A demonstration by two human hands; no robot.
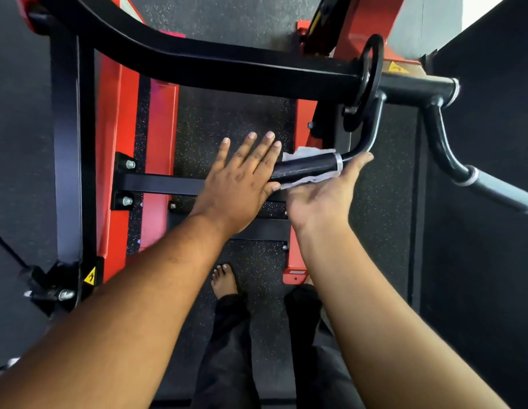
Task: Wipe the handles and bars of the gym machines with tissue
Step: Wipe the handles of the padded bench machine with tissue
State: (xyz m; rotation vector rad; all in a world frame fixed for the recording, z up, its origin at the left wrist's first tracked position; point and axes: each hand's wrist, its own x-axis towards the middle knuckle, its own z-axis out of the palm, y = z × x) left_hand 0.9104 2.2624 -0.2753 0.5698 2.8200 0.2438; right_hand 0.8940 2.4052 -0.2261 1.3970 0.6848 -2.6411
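Speckled rubber floor [227, 119] under the red frame [118, 113]; left hand [242, 178] and right hand [321, 196] spread flat, tissue [304, 153] around handle [307, 168].

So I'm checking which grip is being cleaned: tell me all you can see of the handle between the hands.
The handle is a black textured grip with a silver ring at its right end, on a curved black bar. It lies roughly level. White tissue wraps behind and beneath it. The left hand, fingers straight, covers its near end; the right hand, open, cups the tissue from below.

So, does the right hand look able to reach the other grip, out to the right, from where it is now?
Probably yes: the right hand lies open under the tissue, and nothing stands between it and the grey handle.
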